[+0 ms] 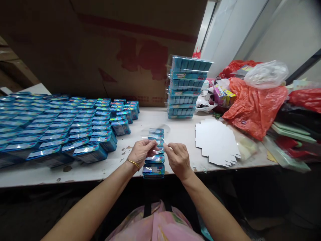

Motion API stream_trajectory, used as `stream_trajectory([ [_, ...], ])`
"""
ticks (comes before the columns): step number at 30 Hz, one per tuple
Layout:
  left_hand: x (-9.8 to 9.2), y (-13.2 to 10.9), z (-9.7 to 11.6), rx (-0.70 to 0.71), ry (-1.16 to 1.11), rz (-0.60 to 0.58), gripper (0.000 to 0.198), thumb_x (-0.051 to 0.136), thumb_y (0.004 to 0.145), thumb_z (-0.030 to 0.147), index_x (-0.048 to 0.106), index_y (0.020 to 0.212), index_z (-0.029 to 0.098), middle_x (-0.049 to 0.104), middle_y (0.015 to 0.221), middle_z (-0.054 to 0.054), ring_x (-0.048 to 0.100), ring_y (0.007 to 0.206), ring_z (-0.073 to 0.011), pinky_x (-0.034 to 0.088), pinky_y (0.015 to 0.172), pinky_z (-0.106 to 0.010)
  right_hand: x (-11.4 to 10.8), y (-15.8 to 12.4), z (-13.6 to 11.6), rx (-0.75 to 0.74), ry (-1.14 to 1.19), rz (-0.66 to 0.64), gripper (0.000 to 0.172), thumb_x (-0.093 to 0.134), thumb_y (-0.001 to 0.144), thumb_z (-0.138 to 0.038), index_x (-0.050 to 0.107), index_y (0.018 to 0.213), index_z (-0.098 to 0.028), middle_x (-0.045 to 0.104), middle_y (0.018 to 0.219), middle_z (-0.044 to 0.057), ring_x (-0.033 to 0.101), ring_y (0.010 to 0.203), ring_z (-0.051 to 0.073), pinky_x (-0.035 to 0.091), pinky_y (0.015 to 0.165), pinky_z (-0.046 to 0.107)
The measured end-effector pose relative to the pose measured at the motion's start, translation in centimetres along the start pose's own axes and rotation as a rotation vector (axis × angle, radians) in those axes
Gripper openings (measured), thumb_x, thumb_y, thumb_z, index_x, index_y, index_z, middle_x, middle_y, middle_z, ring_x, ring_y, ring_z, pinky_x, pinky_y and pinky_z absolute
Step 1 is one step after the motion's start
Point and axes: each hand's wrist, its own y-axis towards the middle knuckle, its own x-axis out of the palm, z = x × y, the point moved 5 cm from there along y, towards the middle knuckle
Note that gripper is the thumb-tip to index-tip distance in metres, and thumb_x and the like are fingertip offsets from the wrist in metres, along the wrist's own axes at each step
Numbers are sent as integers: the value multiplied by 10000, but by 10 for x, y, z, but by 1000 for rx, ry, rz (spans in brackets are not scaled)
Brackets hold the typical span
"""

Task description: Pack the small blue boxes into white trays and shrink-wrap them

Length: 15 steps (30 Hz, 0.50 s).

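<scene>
My left hand (142,151), with a gold bangle at the wrist, pinches the near left part of a thin clear plastic film (160,136). On the other side, my right hand (178,158) has its thumb and fingers closed at the film's right edge. The film is see-through, so whether it is a bag or a flat sheet I cannot tell. Below and between the hands, several small blue boxes (153,170) stand in a row running away from the table's front edge. My fingers partly hide the middle ones.
Many blue boxes (82,129) fill the table's left side. A stack of film-wrapped box packs (187,90) stands at the back. To the right lie flat white cardboard blanks (215,142) and red plastic bags (255,103). A large brown carton (100,50) rises behind the table (140,122).
</scene>
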Motion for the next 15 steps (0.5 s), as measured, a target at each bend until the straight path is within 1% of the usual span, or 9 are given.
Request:
stream_trajectory([
  [3, -7, 1, 4, 79, 39, 88, 359, 682, 626, 434, 554, 638, 98, 567, 529, -4, 506, 441, -58, 392, 432, -154, 5, 8, -6, -50, -23, -6, 185, 445, 848, -145, 575, 976, -175, 590, 866, 59, 482, 807, 162, 346, 734, 305],
  [5, -13, -3, 8, 171, 37, 146, 381, 644, 652, 469, 543, 680, 102, 550, 551, 5, 501, 450, -63, 389, 420, -161, 9, 17, -13, -93, -18, -32, 161, 425, 854, -143, 583, 850, -172, 570, 803, 55, 472, 781, 160, 344, 714, 298],
  [7, -18, -10, 14, 304, 47, 164, 417, 647, 655, 453, 536, 892, 128, 593, 704, -14, 550, 542, -89, 437, 466, -190, 12, 27, -19, -101, 18, -46, 196, 411, 859, -143, 562, 737, -173, 544, 742, 45, 458, 738, 149, 341, 694, 287],
  [9, -21, -19, 21, 449, 121, 157, 635, 706, 608, 375, 418, 1148, 205, 597, 896, -26, 590, 687, -119, 491, 577, -241, 17, 35, -23, -74, 86, -64, 224, 416, 862, -166, 538, 675, -174, 529, 710, 36, 448, 709, 141, 337, 666, 274],
  [10, -23, -24, 24, 511, 192, 154, 713, 722, 593, 340, 370, 1205, 238, 586, 935, -21, 591, 731, -125, 498, 625, -261, 20, 38, -24, -51, 140, -77, 225, 431, 861, -191, 532, 661, -175, 527, 704, 32, 449, 704, 138, 337, 650, 265],
  [11, -24, -28, 27, 562, 287, 152, 701, 722, 594, 322, 387, 1205, 246, 583, 923, -13, 588, 741, -125, 495, 653, -269, 23, 40, -24, -21, 211, -91, 219, 456, 854, -222, 530, 653, -177, 529, 701, 26, 453, 703, 134, 339, 637, 255],
  [12, -25, -31, 29, 597, 399, 144, 617, 714, 605, 318, 455, 1159, 233, 583, 882, -7, 581, 726, -123, 488, 660, -266, 26, 42, -23, 23, 296, -103, 215, 485, 843, -253, 529, 646, -178, 530, 695, 19, 460, 701, 129, 342, 627, 244],
  [14, -27, -35, 33, 647, 614, 119, 419, 701, 621, 334, 586, 999, 195, 580, 792, -5, 562, 683, -119, 468, 640, -249, 32, 46, -17, 131, 486, -128, 222, 533, 815, -297, 526, 628, -178, 524, 666, -2, 473, 677, 113, 354, 609, 223],
  [15, -28, -36, 35, 670, 699, 113, 354, 700, 620, 342, 621, 926, 182, 578, 759, -7, 550, 663, -118, 455, 620, -238, 34, 48, -14, 175, 575, -146, 232, 547, 805, -307, 520, 614, -177, 515, 644, -13, 476, 653, 104, 359, 596, 213],
])
